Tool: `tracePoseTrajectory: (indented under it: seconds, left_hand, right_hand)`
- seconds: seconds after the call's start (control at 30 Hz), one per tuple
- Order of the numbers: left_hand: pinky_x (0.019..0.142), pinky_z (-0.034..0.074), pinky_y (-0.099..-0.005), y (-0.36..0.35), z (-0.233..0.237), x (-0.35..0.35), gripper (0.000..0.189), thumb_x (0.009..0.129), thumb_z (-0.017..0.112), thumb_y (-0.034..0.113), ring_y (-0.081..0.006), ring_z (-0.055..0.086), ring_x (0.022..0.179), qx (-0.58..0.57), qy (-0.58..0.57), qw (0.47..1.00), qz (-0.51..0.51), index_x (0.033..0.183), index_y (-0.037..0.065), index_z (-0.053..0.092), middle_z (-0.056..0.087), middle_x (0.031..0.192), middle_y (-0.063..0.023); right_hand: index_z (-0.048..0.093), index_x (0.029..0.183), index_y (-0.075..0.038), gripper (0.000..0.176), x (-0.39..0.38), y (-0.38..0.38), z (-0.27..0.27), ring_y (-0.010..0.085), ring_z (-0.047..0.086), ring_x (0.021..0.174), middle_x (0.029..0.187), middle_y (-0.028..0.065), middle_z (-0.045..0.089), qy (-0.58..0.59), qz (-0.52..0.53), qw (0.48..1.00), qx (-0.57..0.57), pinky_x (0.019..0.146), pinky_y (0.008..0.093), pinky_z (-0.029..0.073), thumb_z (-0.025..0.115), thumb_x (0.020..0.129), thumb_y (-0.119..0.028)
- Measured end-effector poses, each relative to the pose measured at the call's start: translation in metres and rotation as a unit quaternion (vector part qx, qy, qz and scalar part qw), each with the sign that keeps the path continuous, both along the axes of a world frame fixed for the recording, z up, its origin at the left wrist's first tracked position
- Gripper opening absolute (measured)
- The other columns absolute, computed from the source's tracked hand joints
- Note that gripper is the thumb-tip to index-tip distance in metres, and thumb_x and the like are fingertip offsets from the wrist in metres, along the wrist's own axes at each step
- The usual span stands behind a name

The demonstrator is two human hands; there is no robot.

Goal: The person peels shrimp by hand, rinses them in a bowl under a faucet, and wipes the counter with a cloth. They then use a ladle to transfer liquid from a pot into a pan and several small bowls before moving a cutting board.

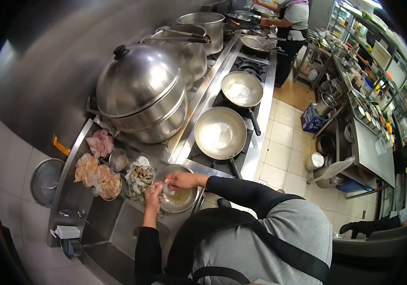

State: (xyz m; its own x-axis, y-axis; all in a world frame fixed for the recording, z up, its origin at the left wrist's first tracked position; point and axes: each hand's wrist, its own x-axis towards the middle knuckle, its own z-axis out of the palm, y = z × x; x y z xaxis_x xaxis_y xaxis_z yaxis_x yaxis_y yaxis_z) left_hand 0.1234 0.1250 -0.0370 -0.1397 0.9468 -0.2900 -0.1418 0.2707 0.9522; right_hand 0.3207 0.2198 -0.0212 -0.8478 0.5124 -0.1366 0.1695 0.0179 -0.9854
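Observation:
My left hand (153,196) and my right hand (180,180) are close together over the metal bowl (190,200), fingers pinched. Between them is a small greyish, translucent piece (167,189) that looks like a raw shrimp; the fingers partly hide it. Some yellowish liquid (181,195) lies in the bowl. Just left of the bowl sits a heap of raw grey shrimp (140,179), close to my left hand. Beside the heap stands a small metal container (118,160).
Bags of pinkish-orange food (108,183) and a pink bag (100,143) lie beyond the sink (127,232). A large lidded steamer pot (141,90) stands behind. Two pans (220,133) rest on the stove at right, handles sticking out. Another person (293,23) stands at the far stove.

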Motion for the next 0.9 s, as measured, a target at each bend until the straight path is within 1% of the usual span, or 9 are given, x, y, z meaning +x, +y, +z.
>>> tracePoseTrajectory:
  seconds: [0.1, 0.17, 0.27, 0.37, 0.43, 0.57, 0.77, 0.83, 0.9]
  left_hand:
    - [0.05, 0.038, -0.0213, 0.001, 0.014, 0.005, 0.019, 0.089, 0.07, 0.013, -0.0045, 0.051, 0.064, -0.013, -0.055, 0.998, 0.003, 0.105, 0.004, 0.067, 0.06, 0.083, 0.0036]
    - [0.051, 0.038, -0.0203, 0.002, 0.01, -0.006, 0.022, 0.088, 0.071, 0.016, -0.0051, 0.052, 0.065, -0.048, -0.023, 0.999, -0.005, 0.107, 0.005, 0.067, 0.062, 0.084, 0.0035]
    - [0.061, 0.041, -0.0216, 0.0, 0.014, -0.009, 0.02, 0.091, 0.067, 0.022, -0.0042, 0.053, 0.071, -0.036, 0.012, 0.999, -0.034, 0.106, 0.009, 0.068, 0.063, 0.084, 0.0058]
    - [0.059, 0.045, -0.0222, 0.005, -0.007, -0.019, 0.02, 0.095, 0.062, 0.025, -0.0049, 0.056, 0.071, -0.038, -0.006, 0.995, -0.087, 0.104, 0.007, 0.067, 0.062, 0.081, 0.0048]
    - [0.062, 0.049, -0.0243, 0.0, 0.012, -0.005, 0.022, 0.098, 0.059, 0.025, -0.0066, 0.06, 0.071, 0.016, -0.082, 0.994, -0.064, 0.106, 0.006, 0.065, 0.063, 0.082, 0.0027]
    - [0.065, 0.051, -0.0246, -0.003, 0.014, -0.006, 0.024, 0.099, 0.058, 0.024, -0.0094, 0.064, 0.074, -0.027, -0.138, 0.99, -0.016, 0.108, 0.004, 0.064, 0.065, 0.087, -0.0015]
    - [0.069, 0.053, -0.0273, -0.005, 0.016, -0.019, 0.022, 0.095, 0.063, 0.017, -0.0127, 0.066, 0.084, -0.121, -0.275, 0.939, -0.166, 0.11, 0.002, 0.062, 0.067, 0.099, -0.0054]
    - [0.07, 0.053, -0.0277, -0.006, 0.013, -0.012, 0.023, 0.094, 0.064, 0.014, -0.0117, 0.065, 0.084, -0.101, -0.268, 0.956, -0.061, 0.113, 0.002, 0.061, 0.067, 0.098, -0.004]
    - [0.07, 0.053, -0.0275, -0.007, 0.018, -0.011, 0.021, 0.095, 0.063, 0.013, -0.0117, 0.065, 0.084, -0.095, -0.252, 0.962, -0.05, 0.113, 0.002, 0.061, 0.067, 0.098, -0.0036]
  right_hand:
    - [0.059, 0.093, -0.003, 0.035, -0.002, 0.006, -0.01, 0.0144, 0.059, 0.078, 0.083, 0.0046, 0.063, -0.01, 0.011, 1.0, 0.0, 0.076, 0.031, 0.049, 0.043, 0.105, -0.032]
    - [0.06, 0.097, -0.003, 0.031, -0.001, 0.012, -0.02, 0.02, 0.061, 0.083, 0.086, 0.0088, 0.065, 0.035, 0.057, 0.981, 0.181, 0.08, 0.0354, 0.049, 0.045, 0.104, -0.03]
    - [0.065, 0.096, -0.005, 0.014, 0.001, 0.012, -0.003, 0.0325, 0.062, 0.089, 0.095, 0.015, 0.064, 0.058, 0.084, 0.956, 0.276, 0.082, 0.0398, 0.049, 0.062, 0.092, -0.019]
    - [0.064, 0.1, -0.005, 0.014, -0.003, 0.018, -0.001, 0.0372, 0.059, 0.095, 0.097, 0.017, 0.063, 0.108, 0.058, 0.894, 0.431, 0.081, 0.0435, 0.047, 0.061, 0.089, -0.014]
    - [0.063, 0.102, -0.005, 0.019, -0.003, 0.017, 0.005, 0.0357, 0.058, 0.096, 0.099, 0.0152, 0.061, 0.073, 0.057, 0.876, 0.473, 0.082, 0.0428, 0.047, 0.062, 0.083, -0.006]
    - [0.063, 0.101, -0.007, 0.027, -0.005, 0.01, 0.01, 0.0339, 0.055, 0.092, 0.103, 0.0112, 0.059, 0.101, 0.019, 0.873, 0.477, 0.081, 0.0417, 0.046, 0.063, 0.075, -0.002]
    - [0.067, 0.113, -0.017, 0.046, 0.002, 0.003, 0.016, 0.0271, 0.055, 0.103, 0.115, 0.0046, 0.059, 0.024, -0.026, 0.811, 0.583, 0.089, 0.039, 0.044, 0.066, 0.07, 0.001]
    - [0.067, 0.113, -0.019, 0.048, 0.002, 0.001, 0.016, 0.0252, 0.053, 0.104, 0.118, 0.0034, 0.057, 0.022, -0.034, 0.806, 0.59, 0.09, 0.038, 0.041, 0.066, 0.068, 0.001]
    - [0.067, 0.111, -0.018, 0.045, 0.003, 0.0, 0.014, 0.026, 0.054, 0.101, 0.117, 0.0033, 0.058, 0.028, -0.038, 0.808, 0.587, 0.089, 0.0386, 0.042, 0.067, 0.069, -0.002]
